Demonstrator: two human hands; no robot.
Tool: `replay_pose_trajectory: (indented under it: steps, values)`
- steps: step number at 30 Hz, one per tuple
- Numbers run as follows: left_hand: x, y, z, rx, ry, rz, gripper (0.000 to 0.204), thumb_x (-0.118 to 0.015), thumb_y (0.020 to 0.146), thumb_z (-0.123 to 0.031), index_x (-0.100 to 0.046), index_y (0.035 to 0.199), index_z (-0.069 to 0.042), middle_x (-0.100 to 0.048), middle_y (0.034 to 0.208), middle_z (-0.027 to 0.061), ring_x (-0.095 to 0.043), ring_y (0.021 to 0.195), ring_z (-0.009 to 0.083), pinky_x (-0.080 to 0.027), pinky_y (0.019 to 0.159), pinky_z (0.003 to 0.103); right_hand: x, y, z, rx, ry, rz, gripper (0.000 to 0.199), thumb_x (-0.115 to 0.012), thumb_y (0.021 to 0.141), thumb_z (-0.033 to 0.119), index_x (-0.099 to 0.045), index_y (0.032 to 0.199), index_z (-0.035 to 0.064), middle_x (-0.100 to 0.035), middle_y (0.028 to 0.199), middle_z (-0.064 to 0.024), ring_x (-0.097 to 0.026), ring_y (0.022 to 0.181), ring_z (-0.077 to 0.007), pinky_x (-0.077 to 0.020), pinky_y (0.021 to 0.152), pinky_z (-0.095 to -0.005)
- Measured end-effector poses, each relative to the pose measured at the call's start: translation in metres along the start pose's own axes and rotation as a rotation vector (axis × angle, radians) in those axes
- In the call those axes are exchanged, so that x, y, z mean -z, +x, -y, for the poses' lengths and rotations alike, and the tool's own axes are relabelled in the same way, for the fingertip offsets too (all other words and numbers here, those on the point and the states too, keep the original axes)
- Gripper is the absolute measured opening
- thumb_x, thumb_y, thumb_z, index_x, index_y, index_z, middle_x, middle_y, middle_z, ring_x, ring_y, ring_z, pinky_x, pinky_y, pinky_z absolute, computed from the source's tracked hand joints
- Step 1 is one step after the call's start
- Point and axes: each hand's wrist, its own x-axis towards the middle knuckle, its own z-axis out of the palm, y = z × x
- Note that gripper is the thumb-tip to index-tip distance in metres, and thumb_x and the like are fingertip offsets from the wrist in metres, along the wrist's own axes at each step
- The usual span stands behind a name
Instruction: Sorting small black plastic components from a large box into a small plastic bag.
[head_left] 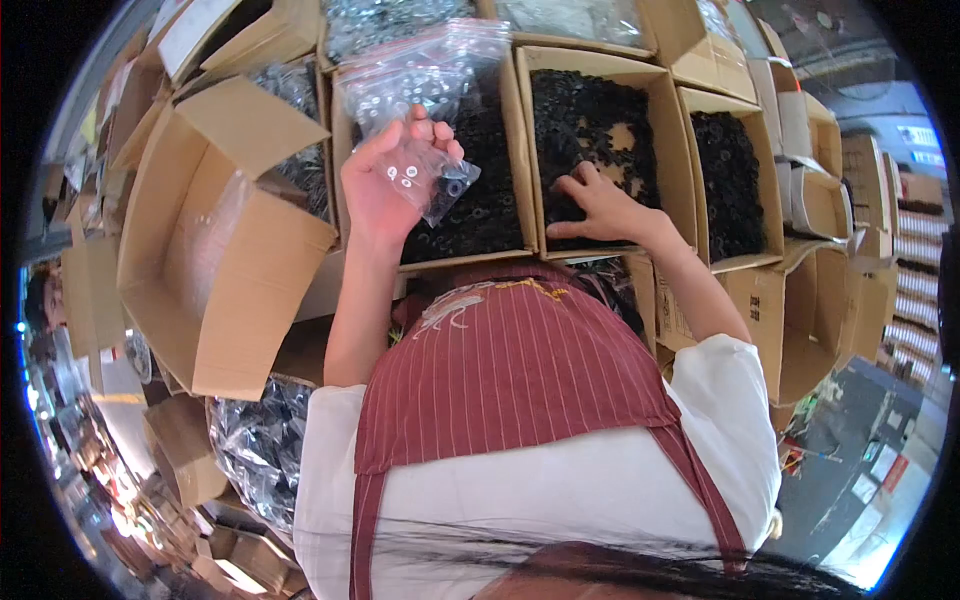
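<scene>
My left hand (385, 180) is raised palm up over a carton of black parts, its fingers curled around clear zip bags (425, 60). A small clear bag (455, 190) by its palm shows small white marks and a dark ring-shaped piece. My right hand (610, 205) reaches into the neighbouring carton (685, 200). Its thumb and fingers are apart, with the fingertips down at the small black ring-like parts (580, 110). Whether a piece lies between those fingertips, I cannot make out.
Another carton of black rings (728, 190) stands to the right. An open carton (265, 280) with raised flaps is at the left. Farther back are boxes of clear bagged items (570, 20). A dark plastic bag (260, 440) sits low at the left.
</scene>
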Motion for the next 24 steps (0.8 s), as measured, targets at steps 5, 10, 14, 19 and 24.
replay_pose_trajectory:
  steps: [5, 10, 14, 19, 24]
  values:
    - [-0.011, 0.006, 0.044, 0.103, 0.181, -0.118, 0.025, -0.061, 0.094, -0.013, -0.059, 0.113, 0.004, -0.067, 0.096, 0.0135, -0.064, 0.1, 0.0295, -0.052, 0.091, 0.044, -0.019, -0.009, -0.016, 0.176, 0.111, -0.157, 0.065, -0.07, 0.089, 0.048, -0.047, 0.132, 0.0049, -0.061, 0.103, -0.0238, -0.061, 0.099, -0.0456, -0.0493, 0.084, -0.0501]
    - [-0.023, 0.003, 0.064, 0.148, 0.431, -0.235, 0.028, -0.067, 0.089, -0.01, -0.06, 0.113, 0.003, -0.065, 0.093, 0.0083, -0.065, 0.096, 0.0236, -0.052, 0.088, 0.038, 0.016, -0.024, -0.004, -0.051, 0.731, -0.285, 0.036, -0.066, 0.096, 0.037, -0.063, 0.094, 0.0016, -0.06, 0.072, -0.0081, -0.055, 0.056, -0.0116, -0.0443, 0.05, -0.0293]
    - [-0.021, 0.004, 0.071, 0.092, 0.608, -0.251, 0.03, -0.069, 0.087, -0.013, -0.061, 0.112, 0.002, -0.065, 0.094, 0.0067, -0.066, 0.096, 0.021, -0.051, 0.087, 0.034, 0.038, -0.034, -0.037, 0.039, 1.713, -0.007, 0.04, -0.054, 0.104, 0.037, -0.058, 0.124, 0.0034, -0.064, 0.09, -0.0072, -0.057, 0.062, -0.0087, -0.0438, 0.047, -0.0212]
    - [-0.028, 0.013, 0.08, 0.074, 0.758, -0.213, 0.033, -0.071, 0.086, -0.016, -0.062, 0.111, 0.003, -0.065, 0.095, 0.0069, -0.065, 0.095, 0.0181, -0.05, 0.087, 0.031, 0.044, -0.039, -0.022, 0.055, 2.035, -0.15, 0.06, -0.047, 0.104, 0.043, -0.045, 0.142, -0.0029, -0.054, 0.135, -0.0286, -0.055, 0.126, -0.0381, -0.0503, 0.106, -0.0437]
    - [-0.036, 0.02, 0.091, 0.056, 0.802, -0.221, 0.029, -0.069, 0.087, -0.015, -0.063, 0.11, 0.002, -0.065, 0.104, 0.0084, -0.066, 0.098, 0.0191, -0.049, 0.089, 0.031, 0.051, -0.047, -0.008, 0.156, 2.135, -0.128, 0.063, -0.037, 0.107, 0.044, -0.042, 0.143, -0.0073, -0.05, 0.139, -0.0299, -0.049, 0.132, -0.0421, -0.0443, 0.112, -0.0461]
